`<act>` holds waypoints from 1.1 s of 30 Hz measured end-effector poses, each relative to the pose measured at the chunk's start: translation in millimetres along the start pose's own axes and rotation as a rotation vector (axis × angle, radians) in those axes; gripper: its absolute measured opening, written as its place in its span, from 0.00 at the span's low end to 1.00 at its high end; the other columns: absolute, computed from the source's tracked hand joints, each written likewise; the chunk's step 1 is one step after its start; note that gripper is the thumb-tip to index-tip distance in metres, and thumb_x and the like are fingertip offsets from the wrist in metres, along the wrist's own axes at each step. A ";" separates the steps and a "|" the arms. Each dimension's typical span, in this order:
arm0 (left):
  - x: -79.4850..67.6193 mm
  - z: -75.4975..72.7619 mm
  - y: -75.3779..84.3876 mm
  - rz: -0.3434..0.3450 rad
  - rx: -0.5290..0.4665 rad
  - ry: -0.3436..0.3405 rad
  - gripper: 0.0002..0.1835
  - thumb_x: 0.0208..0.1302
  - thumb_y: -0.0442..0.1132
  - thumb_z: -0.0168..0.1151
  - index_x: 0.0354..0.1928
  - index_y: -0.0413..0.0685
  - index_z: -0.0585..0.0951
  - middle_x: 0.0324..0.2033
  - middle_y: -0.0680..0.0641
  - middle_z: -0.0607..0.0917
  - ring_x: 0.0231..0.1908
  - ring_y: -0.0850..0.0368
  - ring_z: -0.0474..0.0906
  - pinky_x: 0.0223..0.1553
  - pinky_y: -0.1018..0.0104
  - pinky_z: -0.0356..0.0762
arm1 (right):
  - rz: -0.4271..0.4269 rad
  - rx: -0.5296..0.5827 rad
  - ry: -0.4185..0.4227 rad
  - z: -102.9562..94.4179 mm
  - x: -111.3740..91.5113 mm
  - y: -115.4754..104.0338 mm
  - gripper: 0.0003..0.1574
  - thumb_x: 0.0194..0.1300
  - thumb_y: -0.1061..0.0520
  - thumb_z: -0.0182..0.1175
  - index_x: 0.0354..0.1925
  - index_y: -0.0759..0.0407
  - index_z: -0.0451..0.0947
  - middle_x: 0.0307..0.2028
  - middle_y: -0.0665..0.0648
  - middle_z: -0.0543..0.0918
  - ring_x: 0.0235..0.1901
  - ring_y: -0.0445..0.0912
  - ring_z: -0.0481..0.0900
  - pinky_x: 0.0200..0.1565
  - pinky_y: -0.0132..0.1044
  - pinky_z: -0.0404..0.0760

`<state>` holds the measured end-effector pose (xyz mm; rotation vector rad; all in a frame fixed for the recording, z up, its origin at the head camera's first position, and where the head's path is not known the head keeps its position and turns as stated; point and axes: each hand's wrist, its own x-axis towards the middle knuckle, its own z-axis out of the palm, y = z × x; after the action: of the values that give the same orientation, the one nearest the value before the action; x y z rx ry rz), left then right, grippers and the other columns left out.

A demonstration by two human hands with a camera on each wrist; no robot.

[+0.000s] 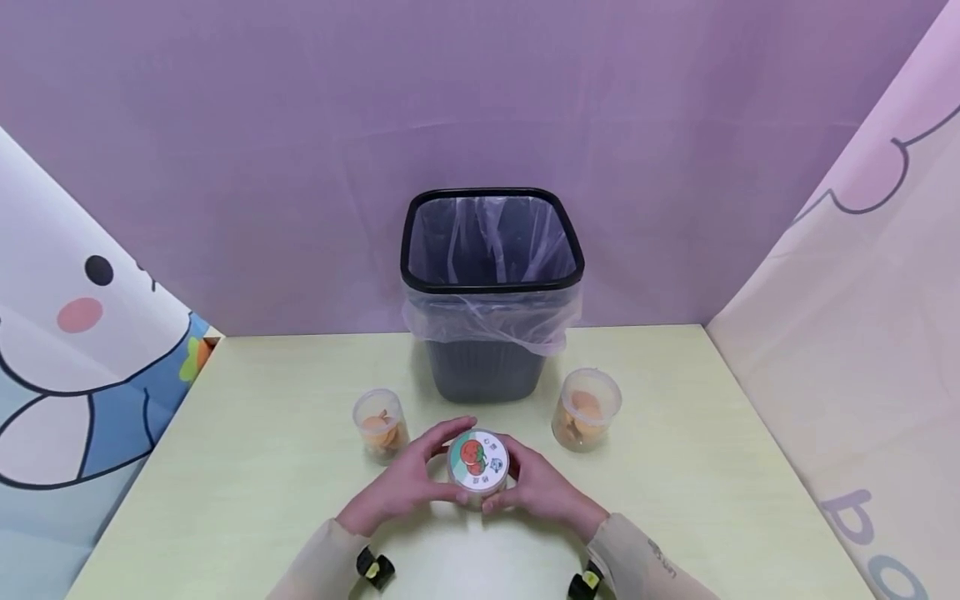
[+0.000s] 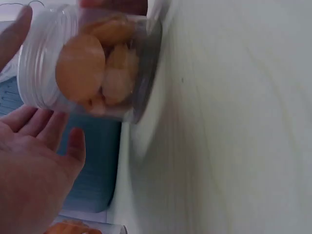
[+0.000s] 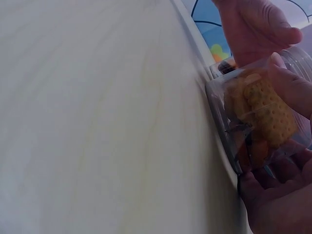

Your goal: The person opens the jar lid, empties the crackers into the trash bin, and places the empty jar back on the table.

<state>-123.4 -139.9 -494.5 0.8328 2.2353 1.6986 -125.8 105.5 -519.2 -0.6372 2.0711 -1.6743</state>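
A clear plastic jar (image 1: 472, 499) with orange-brown biscuits inside stands between my hands. Its round lid (image 1: 477, 460) has a picture of an orange-red fruit on a white and green label. From the left, my left hand (image 1: 412, 475) holds it near the lid, thumb on the near side, fingers round the far side. My right hand (image 1: 543, 483) grips the other side, its thumb (image 3: 290, 87) across the wall and fingers under the opposite side in the right wrist view. A perforated biscuit (image 3: 270, 109) shows through the wall. The base is close to the table.
A second clear jar (image 1: 381, 427) with orange biscuits stands left of my left hand, and a third (image 1: 587, 410) is behind my right hand. A dark bin (image 1: 487, 371) with a thin plastic liner (image 1: 491, 312) stands at the back of the pale table (image 1: 285, 400) before a purple backdrop.
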 end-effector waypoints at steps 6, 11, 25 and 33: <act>1.3 -2.8 -4.7 -0.008 0.005 -0.052 0.50 0.49 0.39 0.80 0.74 0.51 0.64 0.70 0.51 0.68 0.69 0.48 0.63 0.65 0.41 0.61 | 0.004 -0.021 -0.001 -0.7 -0.7 1.5 0.58 0.46 0.57 0.81 0.71 0.49 0.64 0.62 0.47 0.75 0.64 0.46 0.70 0.65 0.35 0.66; 2.6 -2.6 -8.2 -0.011 -0.012 -0.076 0.50 0.50 0.38 0.79 0.75 0.52 0.63 0.71 0.51 0.68 0.69 0.48 0.63 0.66 0.45 0.61 | 0.018 -0.028 0.002 -0.2 -2.1 0.8 0.58 0.46 0.57 0.81 0.72 0.50 0.63 0.62 0.47 0.75 0.64 0.46 0.70 0.64 0.35 0.66; 7.5 1.0 -7.1 -0.025 -0.016 -0.076 0.52 0.46 0.40 0.82 0.74 0.55 0.64 0.71 0.55 0.68 0.70 0.52 0.62 0.67 0.46 0.56 | -0.006 -0.019 -0.001 -0.1 -0.1 0.9 0.57 0.46 0.55 0.81 0.71 0.47 0.64 0.62 0.45 0.74 0.64 0.44 0.70 0.65 0.35 0.66; 5.6 6.5 -4.7 -0.048 -0.015 -0.021 0.51 0.45 0.39 0.82 0.73 0.55 0.66 0.69 0.54 0.70 0.69 0.50 0.62 0.67 0.45 0.56 | -0.009 -0.014 0.004 0.0 0.3 0.9 0.58 0.45 0.55 0.81 0.71 0.46 0.64 0.62 0.45 0.74 0.65 0.44 0.70 0.65 0.35 0.65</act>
<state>-126.3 -132.4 -500.0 0.7826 2.2079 1.6759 -126.1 105.5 -520.1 -0.6494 2.0882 -1.6688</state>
